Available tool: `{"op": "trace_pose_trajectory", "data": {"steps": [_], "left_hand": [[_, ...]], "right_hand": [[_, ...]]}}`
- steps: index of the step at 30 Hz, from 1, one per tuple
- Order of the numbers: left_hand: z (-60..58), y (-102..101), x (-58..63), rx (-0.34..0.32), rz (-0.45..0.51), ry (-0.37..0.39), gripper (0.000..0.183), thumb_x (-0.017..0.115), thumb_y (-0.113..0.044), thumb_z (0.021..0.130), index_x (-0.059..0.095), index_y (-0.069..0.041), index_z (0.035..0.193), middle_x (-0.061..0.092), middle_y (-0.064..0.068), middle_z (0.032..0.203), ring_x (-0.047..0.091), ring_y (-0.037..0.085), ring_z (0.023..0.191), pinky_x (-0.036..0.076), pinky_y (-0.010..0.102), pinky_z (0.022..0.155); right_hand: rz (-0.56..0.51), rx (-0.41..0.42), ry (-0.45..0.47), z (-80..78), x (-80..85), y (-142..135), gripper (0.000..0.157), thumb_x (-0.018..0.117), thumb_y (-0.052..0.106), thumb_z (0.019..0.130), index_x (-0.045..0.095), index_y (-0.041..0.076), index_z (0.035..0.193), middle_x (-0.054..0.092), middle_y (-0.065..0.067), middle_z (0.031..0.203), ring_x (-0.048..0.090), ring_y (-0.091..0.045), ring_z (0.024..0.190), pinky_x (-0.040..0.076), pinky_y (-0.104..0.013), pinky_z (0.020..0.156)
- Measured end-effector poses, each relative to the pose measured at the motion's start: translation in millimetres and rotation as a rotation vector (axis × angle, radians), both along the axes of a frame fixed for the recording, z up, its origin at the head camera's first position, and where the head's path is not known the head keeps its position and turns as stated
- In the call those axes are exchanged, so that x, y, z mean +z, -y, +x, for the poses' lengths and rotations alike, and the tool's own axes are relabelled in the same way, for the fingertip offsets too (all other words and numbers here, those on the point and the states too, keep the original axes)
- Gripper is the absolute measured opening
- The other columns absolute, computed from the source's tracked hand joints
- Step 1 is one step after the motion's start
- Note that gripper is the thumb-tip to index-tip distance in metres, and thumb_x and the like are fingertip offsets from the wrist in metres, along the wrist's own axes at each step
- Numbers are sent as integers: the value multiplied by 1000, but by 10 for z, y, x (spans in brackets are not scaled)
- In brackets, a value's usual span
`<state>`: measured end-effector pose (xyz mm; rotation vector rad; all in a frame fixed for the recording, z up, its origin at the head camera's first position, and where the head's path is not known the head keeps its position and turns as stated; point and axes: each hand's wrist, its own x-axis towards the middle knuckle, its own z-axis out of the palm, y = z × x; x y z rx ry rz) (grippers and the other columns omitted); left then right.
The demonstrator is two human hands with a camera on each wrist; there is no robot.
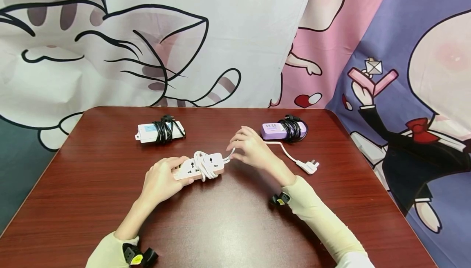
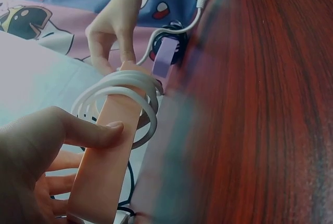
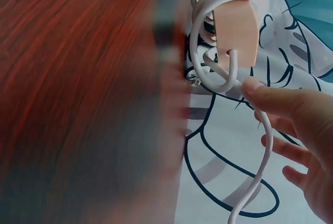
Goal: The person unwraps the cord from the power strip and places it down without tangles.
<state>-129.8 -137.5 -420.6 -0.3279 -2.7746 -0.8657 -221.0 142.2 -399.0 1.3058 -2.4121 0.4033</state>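
A white and pale-peach power strip (image 1: 188, 170) is in my left hand (image 1: 159, 181), gripped at its left end with the thumb along the near side. White cord (image 1: 204, 165) is wound in several loops around the strip's other half. Beyond the strip's right end, my right hand (image 1: 251, 147) pinches the cord between thumb and fingers; in the right wrist view the thumb (image 3: 260, 91) lies against the cord close to where it enters the strip. From there the loose length runs behind the right hand to a white plug (image 1: 308, 166) at the right.
Toward the back left stands a white power strip (image 1: 147, 133) wrapped in black cord (image 1: 164, 130). A purple power strip (image 1: 273, 131), also wound with black cord (image 1: 293, 129), is at the back right. All are on a dark red wooden table (image 1: 228, 227) before a cartoon-printed curtain (image 1: 254, 34).
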Motion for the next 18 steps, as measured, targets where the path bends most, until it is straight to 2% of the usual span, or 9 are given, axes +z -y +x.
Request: {"op": "trace_pose_trajectory", "data": {"steps": [4, 9, 13, 18], "left_hand": [[2, -1, 10, 4, -1, 1, 48, 86, -28, 63, 71, -22, 108, 72, 1, 98, 59, 18, 77, 39, 34, 55], [6, 2, 26, 3, -1, 9, 47, 86, -27, 63, 71, -23, 108, 72, 1, 97, 57, 17, 75, 39, 33, 55], [2, -3, 25, -2, 1, 16, 45, 86, -26, 64, 71, -25, 106, 71, -1, 95, 54, 15, 73, 37, 32, 54], [-3, -21, 24, -10, 10, 18, 47, 86, -27, 64, 71, -24, 107, 72, 0, 95, 55, 15, 73, 37, 32, 54]], "right_hand": [[-7, 72, -54, -7, -31, 3, 11, 80, 21, 76, 75, 17, 85, 70, 3, 88, 57, -19, 93, 39, -40, 103], [-9, 127, -91, -14, -51, 17, 7, 77, 18, 78, 74, 15, 83, 68, 4, 83, 57, -17, 89, 44, -34, 93], [36, 140, -138, -2, -58, 10, 6, 75, 14, 80, 75, 14, 85, 68, 4, 85, 56, -17, 88, 45, -31, 86], [123, 116, -193, 35, -63, -20, 12, 68, 11, 84, 75, 20, 87, 68, 8, 88, 55, -15, 89, 44, -29, 83]]}}
